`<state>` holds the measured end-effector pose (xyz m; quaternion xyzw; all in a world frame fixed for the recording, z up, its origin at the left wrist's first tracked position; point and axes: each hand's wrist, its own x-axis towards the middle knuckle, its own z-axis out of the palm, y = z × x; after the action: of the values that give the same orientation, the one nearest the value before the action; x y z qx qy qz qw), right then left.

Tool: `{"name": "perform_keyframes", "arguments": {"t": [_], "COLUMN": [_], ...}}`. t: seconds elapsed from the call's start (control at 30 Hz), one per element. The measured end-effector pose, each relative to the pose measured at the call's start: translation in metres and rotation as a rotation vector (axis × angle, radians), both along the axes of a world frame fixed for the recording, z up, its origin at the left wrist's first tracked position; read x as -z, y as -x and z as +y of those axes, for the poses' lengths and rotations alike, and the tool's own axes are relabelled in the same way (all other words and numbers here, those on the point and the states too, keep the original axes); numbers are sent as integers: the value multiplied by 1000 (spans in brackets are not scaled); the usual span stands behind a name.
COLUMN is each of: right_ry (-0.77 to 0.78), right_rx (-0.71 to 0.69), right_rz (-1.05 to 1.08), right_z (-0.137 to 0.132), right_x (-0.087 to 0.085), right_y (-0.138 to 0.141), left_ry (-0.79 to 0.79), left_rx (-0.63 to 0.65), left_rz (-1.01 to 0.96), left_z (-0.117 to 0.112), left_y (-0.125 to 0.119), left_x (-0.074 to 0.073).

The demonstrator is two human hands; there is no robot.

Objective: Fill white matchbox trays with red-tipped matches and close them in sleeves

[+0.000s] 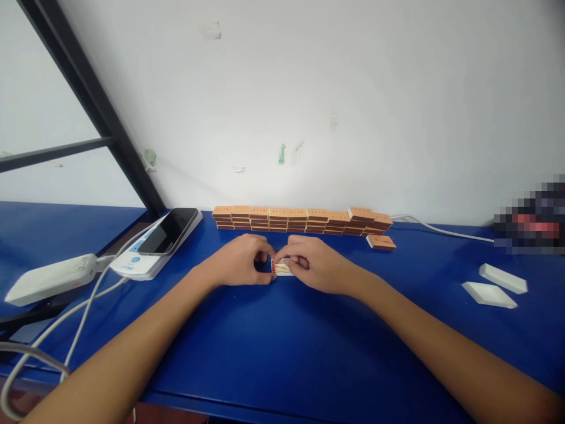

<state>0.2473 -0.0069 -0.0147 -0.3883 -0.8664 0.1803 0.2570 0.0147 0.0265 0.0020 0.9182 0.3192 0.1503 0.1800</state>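
Note:
Between my two hands lies a small white matchbox tray (pixel 286 274) filled with red-tipped matches (pixel 281 268). My left hand (pixel 242 260) pinches its left end, thumb in front and fingers behind, beside the red heads. My right hand (pixel 321 265) is closed over the right part of the tray, thumb and fingertips on the matches and the tray's edge; whether it grips tray or matches is partly hidden. Behind the hands, stacked orange-brown matchboxes (pixel 278 219) form a row against the wall. One single matchbox (pixel 381 242) lies in front of the row's right end.
Two white cardboard-like pieces (pixel 503 278) lie at the right. On the left, a dark phone (pixel 169 231) rests on a white device (pixel 145 268), near a white power bank (pixel 52 279) and loose cables (pixel 89 306). A black metal frame (pixel 103 112) rises at the blue table's (pixel 282 341) left.

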Motion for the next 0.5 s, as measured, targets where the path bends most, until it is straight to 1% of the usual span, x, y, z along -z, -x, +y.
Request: {"name": "perform_keyframes", "arguments": {"t": [0.1, 0.17, 0.27, 0.33, 0.4, 0.5], "right_ry": [-1, -23, -49, 2, 86, 192], "right_rx": [53, 63, 143, 260, 357, 495], "right_rz": [-2, -23, -89, -162, -258, -275], "right_z": [2, 4, 11, 15, 18, 15], "right_x": [-7, -14, -27, -36, -41, -42], "right_y": [-3, -10, -33, -61, -97, -155], "left_ry": [-5, 2, 11, 21, 23, 10], "left_rx": [-13, -9, -4, -7, -14, -13], "left_rz": [2, 10, 7, -8, -23, -19], "left_z": [1, 0, -1, -2, -4, -7], "left_y": [0, 0, -1, -2, -4, -8], "left_x": [1, 1, 1, 1, 2, 4]}}
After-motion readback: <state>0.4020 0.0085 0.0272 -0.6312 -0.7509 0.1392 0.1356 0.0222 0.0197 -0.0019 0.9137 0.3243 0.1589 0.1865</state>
